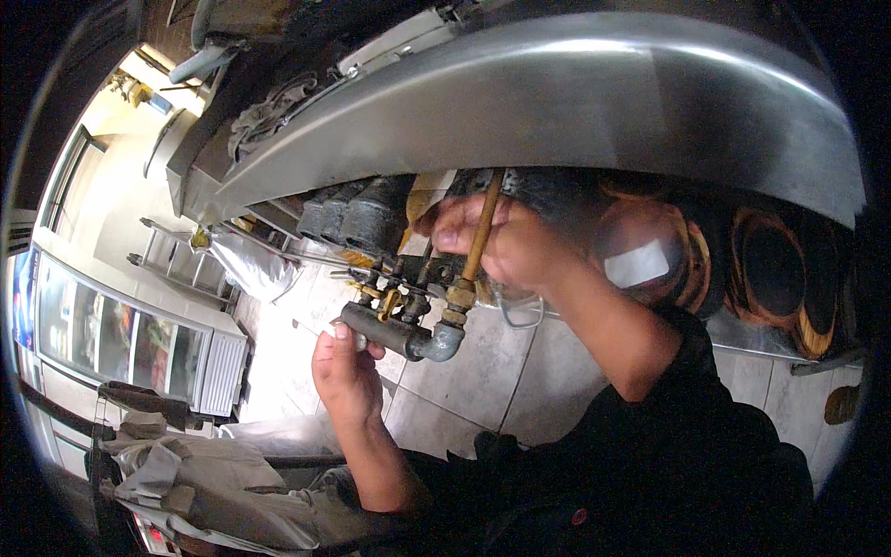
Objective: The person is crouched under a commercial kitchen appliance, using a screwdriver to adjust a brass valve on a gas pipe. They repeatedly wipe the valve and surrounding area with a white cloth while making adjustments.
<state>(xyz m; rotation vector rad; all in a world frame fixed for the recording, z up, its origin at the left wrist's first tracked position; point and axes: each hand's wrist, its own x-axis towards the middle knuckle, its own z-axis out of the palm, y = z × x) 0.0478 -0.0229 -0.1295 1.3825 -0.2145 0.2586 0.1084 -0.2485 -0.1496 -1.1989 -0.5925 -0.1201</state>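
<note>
A dark gas manifold pipe (376,331) hangs under a steel counter edge, with several small valves (390,302) along its top. Its right end joins a grey elbow (441,344), from which a brass-coloured pipe (484,227) rises. My left hand (348,376) is closed at the manifold's left end, with a small pale piece (359,341) between thumb and fingers; its kind is unclear. My right hand (506,241), blurred, reaches behind the brass-coloured pipe. Its fingers are curled above the valves, near a thin dark rod (426,260); whatever they grip is hidden.
The curved steel front (557,102) spans above my hands. Dark round cylinders (376,218) stand behind the valves. At right, wood-rimmed dark plates (770,265) rest on a shelf. A glass-door fridge (121,325) stands at left, above draped grey cloth (204,478). The floor is tiled (455,385).
</note>
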